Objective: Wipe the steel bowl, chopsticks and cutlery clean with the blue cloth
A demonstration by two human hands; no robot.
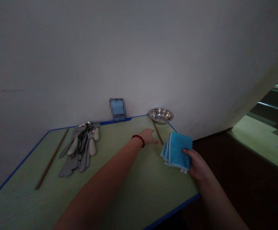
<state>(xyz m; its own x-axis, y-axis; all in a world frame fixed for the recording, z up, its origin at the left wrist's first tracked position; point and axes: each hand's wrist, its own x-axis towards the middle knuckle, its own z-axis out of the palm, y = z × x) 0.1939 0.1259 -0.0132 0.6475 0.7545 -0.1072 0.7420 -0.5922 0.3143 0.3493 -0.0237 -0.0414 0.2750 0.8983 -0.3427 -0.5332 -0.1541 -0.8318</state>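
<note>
My right hand (197,163) grips a folded blue cloth (180,148) by its right edge, thumb on top, above the right side of the table. A white label hangs from the cloth's lower corner. Over the table's middle right, my left hand (150,136) is stretched out with thumb and fingers apart and nothing in it; a red bead bracelet circles the wrist. Just beyond its fingers lies a thin brown stick (157,131). At the far end of that stick, a shiny metal bowl (161,115) sits at the table's back right corner.
A pile of cutlery (81,145), with forks and white-handled pieces, lies on the left of the pale green table (129,198). Left of it is a longer wooden stick (51,159). A blurred-out upright rectangle (117,109) leans at the wall (139,57). Dark floor (218,159) drops away at right.
</note>
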